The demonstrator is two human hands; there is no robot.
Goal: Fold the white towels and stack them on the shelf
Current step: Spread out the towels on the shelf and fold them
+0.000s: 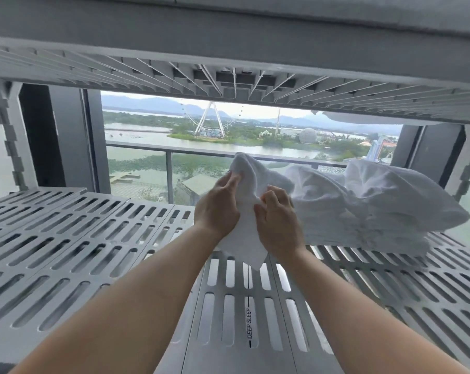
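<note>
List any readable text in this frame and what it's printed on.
"DEEP SLEEP": printed vertically on the centre bar of the slatted grey shelf, below the hands.
No other text is readable: the white towels show no visible labels, and any signs in the scenery beyond the window are too small to make out.

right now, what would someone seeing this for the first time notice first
Two bare hands meet at centre, the left hand and right hand both gripping a crumpled white towel above the slotted grey shelf. To their right, a heap of white towels lies on the same shelf. Beyond, through the window, a Ferris wheel stands across the water.
</note>
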